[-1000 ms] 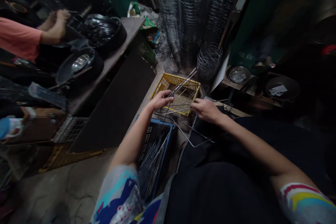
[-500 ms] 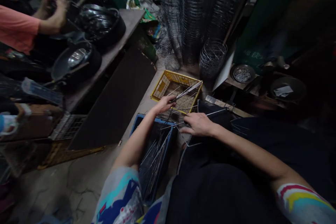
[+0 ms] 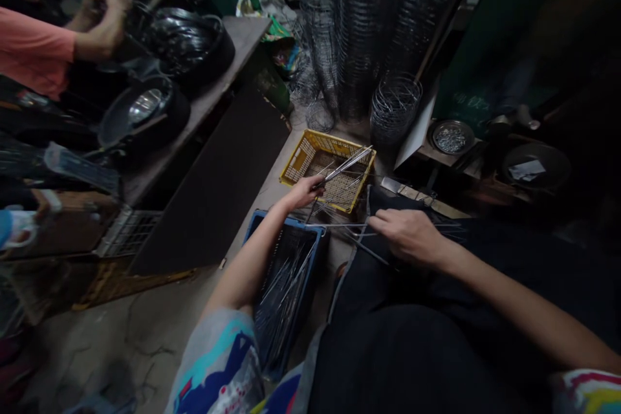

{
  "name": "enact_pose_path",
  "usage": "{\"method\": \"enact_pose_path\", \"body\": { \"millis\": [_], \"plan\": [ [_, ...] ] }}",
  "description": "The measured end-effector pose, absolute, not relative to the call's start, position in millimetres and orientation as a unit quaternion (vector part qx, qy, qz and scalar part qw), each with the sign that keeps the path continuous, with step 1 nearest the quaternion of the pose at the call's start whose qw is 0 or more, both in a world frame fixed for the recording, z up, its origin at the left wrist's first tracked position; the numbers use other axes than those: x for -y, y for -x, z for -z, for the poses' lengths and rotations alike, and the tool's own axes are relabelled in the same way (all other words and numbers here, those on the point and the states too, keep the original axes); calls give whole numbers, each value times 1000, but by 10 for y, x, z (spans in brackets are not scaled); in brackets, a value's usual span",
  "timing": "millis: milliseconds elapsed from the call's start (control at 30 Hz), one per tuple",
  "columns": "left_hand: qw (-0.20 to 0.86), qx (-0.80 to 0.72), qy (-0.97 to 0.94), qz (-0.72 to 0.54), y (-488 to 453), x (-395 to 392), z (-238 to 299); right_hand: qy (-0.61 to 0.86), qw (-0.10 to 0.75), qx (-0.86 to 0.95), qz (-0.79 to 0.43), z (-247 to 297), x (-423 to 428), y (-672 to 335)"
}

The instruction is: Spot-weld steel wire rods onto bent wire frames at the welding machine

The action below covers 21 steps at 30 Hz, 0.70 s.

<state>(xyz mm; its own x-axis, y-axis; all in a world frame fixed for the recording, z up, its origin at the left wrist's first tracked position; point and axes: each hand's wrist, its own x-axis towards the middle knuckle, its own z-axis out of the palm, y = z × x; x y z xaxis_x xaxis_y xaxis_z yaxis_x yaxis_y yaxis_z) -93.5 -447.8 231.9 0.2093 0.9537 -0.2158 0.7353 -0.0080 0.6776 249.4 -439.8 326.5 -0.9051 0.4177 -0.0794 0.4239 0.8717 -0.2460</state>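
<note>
My left hand (image 3: 305, 193) is closed around a bundle of thin metal rods (image 3: 350, 162), whose far ends slant up over the yellow plastic crate (image 3: 297, 154). My right hand (image 3: 411, 236) is closed, with its fingertips pinching a thin metal wire (image 3: 344, 226) that runs leftward to the rim of the blue crate (image 3: 316, 259). Many loose wires (image 3: 286, 294) lie in the blue crate below my left forearm. A few more thin rods rest in the yellow crate. Dark cloth covers my lap under my right hand.
Tall stacks of wire baskets (image 3: 361, 39) stand behind the yellow crate. A dark board (image 3: 218, 181) leans against the workbench (image 3: 206, 94) on the left, where another person's hands (image 3: 104, 22) work beside black pans. A bowl of small metal parts (image 3: 452, 137) sits at right.
My right hand has moved right and slightly down, away from my left hand, drawing the thin wire along. My left hand stays nearly in place with the rods.
</note>
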Motion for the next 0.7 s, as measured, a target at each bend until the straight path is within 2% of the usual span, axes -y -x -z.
{"method": "enact_pose_path", "body": {
  "millis": [167, 300, 467, 700],
  "plan": [
    [405, -622, -635, -214, 899, 4488, -2492, -329, -46, -939, 90, -3125, 3874, -2739],
    [437, -632, -588, -254, 797, 4450, -2474, -185, -53, -977, 97, -3028, 3889, -2549],
    [457, -606, -604, -241, 484, 4260, -2421, -169, -3, -984, 49, -2923, 3774, -2096],
    [381, -600, -665, -229, 305, 3787, -2665, -84, 71, -989, 98, -2848, 3823, -1720]
  ]
}}
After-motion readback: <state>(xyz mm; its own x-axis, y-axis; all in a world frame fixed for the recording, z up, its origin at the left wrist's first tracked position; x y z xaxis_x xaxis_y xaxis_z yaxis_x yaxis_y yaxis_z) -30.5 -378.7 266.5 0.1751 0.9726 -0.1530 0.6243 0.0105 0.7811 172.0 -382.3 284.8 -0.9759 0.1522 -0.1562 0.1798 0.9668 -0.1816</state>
